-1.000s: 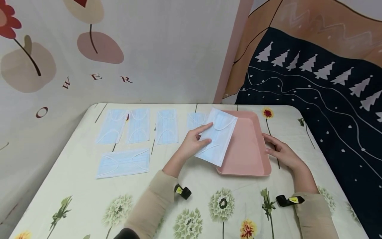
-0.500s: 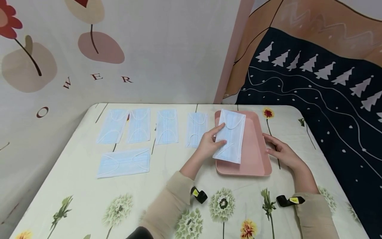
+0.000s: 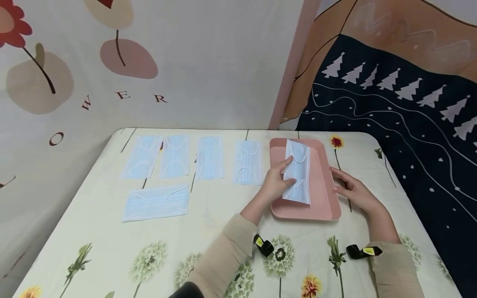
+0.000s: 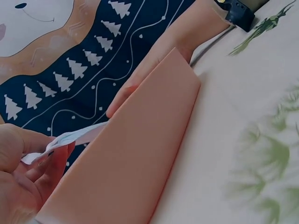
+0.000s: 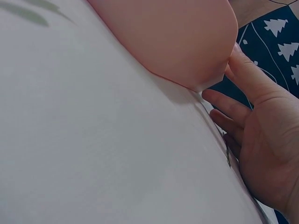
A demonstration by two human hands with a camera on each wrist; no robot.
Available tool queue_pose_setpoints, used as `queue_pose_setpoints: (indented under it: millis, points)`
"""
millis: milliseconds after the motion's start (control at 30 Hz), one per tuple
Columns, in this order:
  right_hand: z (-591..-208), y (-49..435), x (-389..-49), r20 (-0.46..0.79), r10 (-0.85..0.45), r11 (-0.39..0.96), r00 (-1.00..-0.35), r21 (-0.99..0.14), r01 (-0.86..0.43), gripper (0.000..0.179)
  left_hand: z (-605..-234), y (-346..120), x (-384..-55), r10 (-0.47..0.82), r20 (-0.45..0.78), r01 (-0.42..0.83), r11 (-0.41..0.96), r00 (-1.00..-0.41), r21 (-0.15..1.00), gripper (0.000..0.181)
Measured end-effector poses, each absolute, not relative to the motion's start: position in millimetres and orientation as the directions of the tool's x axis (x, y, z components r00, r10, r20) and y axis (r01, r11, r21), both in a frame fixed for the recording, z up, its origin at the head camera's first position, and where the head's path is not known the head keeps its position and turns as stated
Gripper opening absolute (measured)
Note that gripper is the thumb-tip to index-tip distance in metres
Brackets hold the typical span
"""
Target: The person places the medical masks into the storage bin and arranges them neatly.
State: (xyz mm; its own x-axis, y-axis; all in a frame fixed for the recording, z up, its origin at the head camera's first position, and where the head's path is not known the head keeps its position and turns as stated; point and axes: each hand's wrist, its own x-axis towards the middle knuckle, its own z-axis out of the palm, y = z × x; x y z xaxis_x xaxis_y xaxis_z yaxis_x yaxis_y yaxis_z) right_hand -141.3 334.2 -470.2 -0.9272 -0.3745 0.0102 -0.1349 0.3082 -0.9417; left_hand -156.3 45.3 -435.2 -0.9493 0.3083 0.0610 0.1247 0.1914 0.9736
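Observation:
My left hand (image 3: 273, 185) pinches a light blue disposable face mask (image 3: 302, 171) between thumb and fingers at its left edge. The mask stands lengthwise over the pink tray (image 3: 323, 203), white ear loops showing. In the left wrist view the mask (image 4: 70, 136) appears edge-on, partly behind the tray wall (image 4: 135, 140). At the tray's right side is my right hand (image 3: 355, 192); in the right wrist view that hand (image 5: 266, 135) has its thumb against the tray rim, its other fingers loosely extended by the tray's underside.
Several more masks lie left of the tray: upright ones in a back row, including one mask (image 3: 247, 162) nearest the tray, and a sideways mask (image 3: 155, 203) in front. The flower-print tablecloth (image 3: 208, 236) covers the table. A patterned wall (image 3: 208, 74) rises behind.
My left hand has carried the mask rightward from the tray's left edge to above the tray, and the mask now stands straighter. The right hand has stayed at the tray's side.

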Motion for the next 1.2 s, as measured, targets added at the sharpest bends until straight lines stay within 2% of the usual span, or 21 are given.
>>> queue_pose_setpoints:
  millis: [233, 567, 1000, 1200]
  points:
    - [-469.5, 334.0, -141.0, 0.022, -0.381, 0.308, -0.924, -0.94, -0.149, 0.063, -435.3, 60.9, -157.3, 0.303, 0.065, 0.135, 0.216, -0.951, 0.967, 0.074]
    - [-470.4, 334.4, -140.9, 0.03, -0.375, 0.31, -0.926, -0.938, -0.156, 0.063, -441.9, 74.2, -160.3, 0.246, -0.009, 0.079, 0.346, -0.969, 0.935, 0.074]
    - [-469.2, 333.5, -140.5, 0.033, -0.37, 0.314, -0.929, -0.936, -0.158, 0.062, -449.8, 78.9, -162.5, 0.231, -0.119, 0.006, 0.478, -0.966, 0.878, 0.072]
    - [-470.5, 334.1, -140.1, 0.037, -0.374, 0.311, -0.927, -0.936, -0.163, 0.062, -452.5, 82.5, -160.6, 0.217, -0.109, 0.028, 0.548, -0.97, 0.836, 0.076]
